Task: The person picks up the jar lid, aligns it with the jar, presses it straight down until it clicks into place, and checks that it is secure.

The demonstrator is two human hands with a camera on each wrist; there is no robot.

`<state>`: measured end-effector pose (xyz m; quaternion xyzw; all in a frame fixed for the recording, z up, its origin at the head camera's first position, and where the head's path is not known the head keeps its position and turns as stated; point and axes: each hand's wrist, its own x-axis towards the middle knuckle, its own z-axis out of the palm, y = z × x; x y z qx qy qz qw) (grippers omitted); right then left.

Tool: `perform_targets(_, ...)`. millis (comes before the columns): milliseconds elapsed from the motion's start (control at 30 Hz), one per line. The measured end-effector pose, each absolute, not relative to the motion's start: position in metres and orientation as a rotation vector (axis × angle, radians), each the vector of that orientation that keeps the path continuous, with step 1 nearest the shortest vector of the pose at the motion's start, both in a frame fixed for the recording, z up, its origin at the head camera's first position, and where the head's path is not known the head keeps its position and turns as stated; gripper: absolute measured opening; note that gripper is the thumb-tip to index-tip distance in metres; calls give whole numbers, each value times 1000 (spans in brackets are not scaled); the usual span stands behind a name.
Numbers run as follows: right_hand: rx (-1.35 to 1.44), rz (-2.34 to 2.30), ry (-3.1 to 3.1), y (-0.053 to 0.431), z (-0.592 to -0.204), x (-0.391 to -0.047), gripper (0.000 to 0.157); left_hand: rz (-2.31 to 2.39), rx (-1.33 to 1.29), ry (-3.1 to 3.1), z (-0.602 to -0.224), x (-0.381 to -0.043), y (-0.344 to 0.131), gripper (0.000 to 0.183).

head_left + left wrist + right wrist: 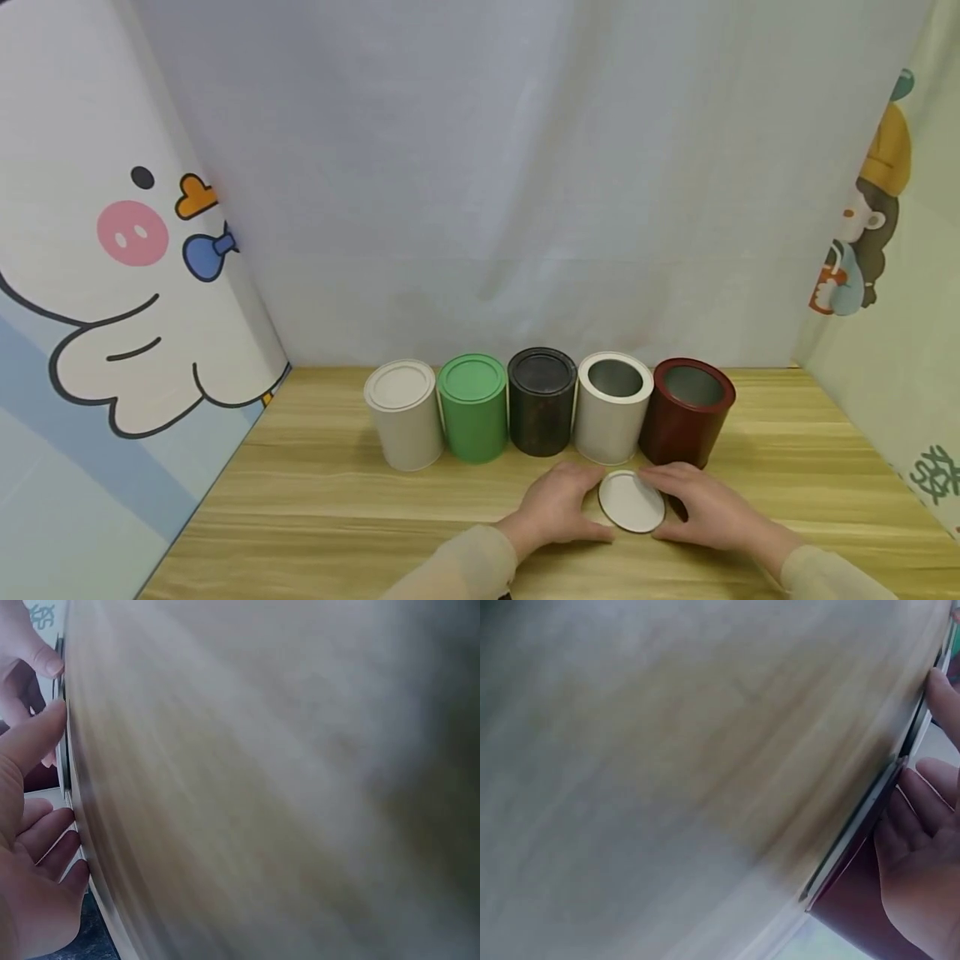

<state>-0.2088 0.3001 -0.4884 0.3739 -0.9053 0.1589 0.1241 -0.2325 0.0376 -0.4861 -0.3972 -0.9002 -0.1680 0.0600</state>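
A round white lid lies near the front of the wooden table, between both hands. My left hand is at its left side, thumb and fingers spread around the rim. On the other side my right hand reaches in the same way, its fingertips at the lid's edge. In the left wrist view the left fingers are spread beside the lid, seen edge-on. Behind the lid stand two uncovered cans, a white can and a dark red can. Whether either hand bears on the lid is unclear.
Left of the uncovered cans stand three with lids on: a black can, a green can and another white can. A grey cloth hangs behind the row. Printed panels flank the wooden table.
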Motion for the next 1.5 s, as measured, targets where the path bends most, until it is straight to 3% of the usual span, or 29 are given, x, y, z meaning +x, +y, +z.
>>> perform_targets(767, 1043, 485, -2640, 287, -485, -206, 62, -731, -1082, -2735, -487, -230, 37, 56)
perform_targets(1033, 1001, 583, -2634, 285, -479, -202, 58, -1023, -1024, -2759, -484, -230, 33, 55)
perform_targets(1500, 945, 710, -2459, 287, -432, -207, 62, -1596, -922, -2520, -440, -236, 31, 54)
